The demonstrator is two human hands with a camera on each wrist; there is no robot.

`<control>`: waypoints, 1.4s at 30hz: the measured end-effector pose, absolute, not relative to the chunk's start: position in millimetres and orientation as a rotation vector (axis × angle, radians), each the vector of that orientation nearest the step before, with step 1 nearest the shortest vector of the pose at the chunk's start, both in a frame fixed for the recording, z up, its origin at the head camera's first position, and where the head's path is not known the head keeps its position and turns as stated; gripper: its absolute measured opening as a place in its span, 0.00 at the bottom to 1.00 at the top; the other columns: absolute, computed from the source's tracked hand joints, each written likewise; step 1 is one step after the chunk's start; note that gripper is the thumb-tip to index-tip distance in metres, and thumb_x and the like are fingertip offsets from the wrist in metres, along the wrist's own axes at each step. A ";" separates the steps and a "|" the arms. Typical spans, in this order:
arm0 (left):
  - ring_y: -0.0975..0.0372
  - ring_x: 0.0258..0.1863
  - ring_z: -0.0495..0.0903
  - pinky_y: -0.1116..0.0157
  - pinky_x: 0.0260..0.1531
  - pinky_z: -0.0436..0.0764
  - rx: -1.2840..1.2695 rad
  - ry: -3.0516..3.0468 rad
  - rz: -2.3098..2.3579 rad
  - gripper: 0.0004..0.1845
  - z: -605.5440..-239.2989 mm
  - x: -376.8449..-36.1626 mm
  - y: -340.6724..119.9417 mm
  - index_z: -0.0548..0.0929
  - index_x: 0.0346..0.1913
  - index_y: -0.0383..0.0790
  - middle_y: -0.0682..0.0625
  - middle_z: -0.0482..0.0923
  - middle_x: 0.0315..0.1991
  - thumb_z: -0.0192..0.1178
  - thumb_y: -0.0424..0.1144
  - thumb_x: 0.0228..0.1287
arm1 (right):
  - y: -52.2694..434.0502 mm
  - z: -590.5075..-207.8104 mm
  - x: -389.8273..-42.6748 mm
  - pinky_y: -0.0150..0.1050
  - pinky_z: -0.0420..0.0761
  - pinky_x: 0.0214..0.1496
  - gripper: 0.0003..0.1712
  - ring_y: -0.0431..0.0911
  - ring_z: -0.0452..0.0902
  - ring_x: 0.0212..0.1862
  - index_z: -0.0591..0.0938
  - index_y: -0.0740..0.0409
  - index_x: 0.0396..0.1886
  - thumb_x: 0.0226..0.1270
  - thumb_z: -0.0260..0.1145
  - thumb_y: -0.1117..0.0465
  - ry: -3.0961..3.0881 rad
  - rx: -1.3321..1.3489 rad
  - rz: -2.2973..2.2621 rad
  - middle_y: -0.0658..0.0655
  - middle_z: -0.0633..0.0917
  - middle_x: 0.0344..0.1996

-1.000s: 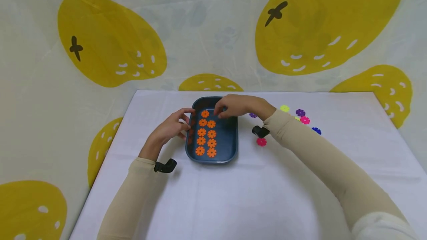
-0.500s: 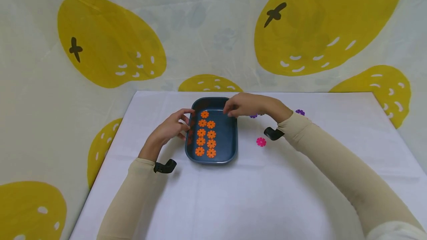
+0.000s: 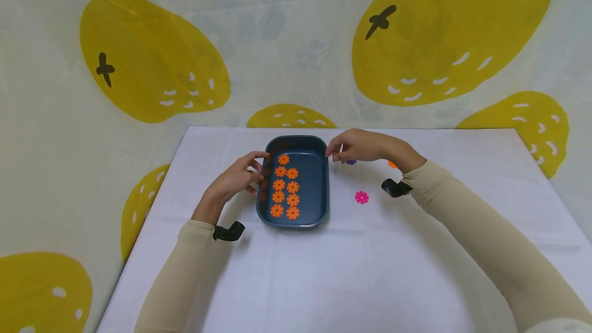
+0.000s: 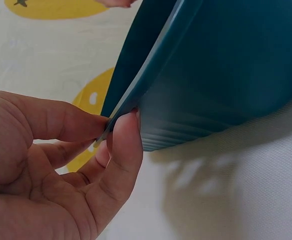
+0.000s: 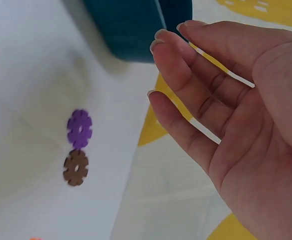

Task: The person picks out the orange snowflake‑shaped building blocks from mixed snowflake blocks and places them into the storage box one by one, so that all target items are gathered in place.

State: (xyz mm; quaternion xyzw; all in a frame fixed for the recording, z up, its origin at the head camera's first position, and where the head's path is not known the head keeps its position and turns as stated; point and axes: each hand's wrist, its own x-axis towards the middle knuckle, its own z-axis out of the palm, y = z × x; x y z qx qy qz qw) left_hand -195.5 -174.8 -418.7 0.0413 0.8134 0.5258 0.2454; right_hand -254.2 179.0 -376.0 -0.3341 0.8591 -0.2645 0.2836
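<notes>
My left hand [image 3: 233, 176] pinches the left rim of a dark blue tray [image 3: 314, 189]; in the left wrist view the thumb and fingers grip the rim [image 4: 146, 80] from both sides. Inside the tray, on its left half, several orange notched plastic discs [image 3: 278, 185] lie flat in two columns. My right hand [image 3: 361, 145] hovers at the tray's upper right rim. In the right wrist view its fingers [image 5: 173, 65] are loosely bent, with nothing between them. Below that hand, a purple disc [image 5: 74, 131] and a brown disc [image 5: 70, 172] lie on the white cloth.
A pink disc [image 3: 362, 198] lies on the table right of the tray. An orange disc [image 3: 392, 165] shows partly from under the right wrist; the right forearm covers the area beyond. Behind the table hangs a pale curtain [image 3: 296, 66] with large yellow fruit shapes.
My right hand has moved right, from over the tray's inside to its right rim. My left hand and the tray stay in place, and the orange discs have not shifted.
</notes>
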 end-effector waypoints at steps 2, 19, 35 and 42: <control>0.50 0.41 0.74 0.54 0.29 0.87 0.111 2.220 1.434 0.36 -419.3 -195.8 -175.1 0.63 0.76 0.42 0.40 0.65 0.49 0.51 0.24 0.64 | 184.9 -378.3 -253.7 0.52 0.84 0.52 0.18 0.54 0.83 0.45 0.83 0.57 0.61 0.75 0.62 0.61 2.292 -0.872 -0.719 0.59 0.86 0.47; 0.50 0.41 0.75 0.55 0.28 0.86 0.115 2.215 1.441 0.36 -419.9 -195.5 -174.9 0.63 0.76 0.42 0.40 0.64 0.49 0.52 0.24 0.64 | 221.1 -394.7 -245.1 0.46 0.81 0.57 0.17 0.54 0.83 0.48 0.83 0.58 0.59 0.73 0.65 0.61 2.303 -0.789 -0.762 0.58 0.87 0.47; 0.49 0.42 0.75 0.55 0.29 0.86 0.105 2.213 1.440 0.36 -418.9 -195.7 -174.6 0.64 0.76 0.43 0.40 0.64 0.49 0.53 0.23 0.64 | 253.2 -407.0 -246.8 0.44 0.83 0.53 0.17 0.48 0.81 0.47 0.83 0.57 0.59 0.74 0.64 0.61 2.364 -0.740 -0.732 0.57 0.86 0.50; 0.50 0.42 0.74 0.57 0.28 0.86 0.100 2.216 1.439 0.37 -419.0 -195.8 -174.7 0.63 0.76 0.43 0.41 0.65 0.49 0.52 0.23 0.63 | 267.9 -407.0 -246.4 0.47 0.82 0.56 0.17 0.49 0.82 0.49 0.82 0.59 0.60 0.75 0.63 0.59 2.355 -0.687 -0.758 0.57 0.86 0.51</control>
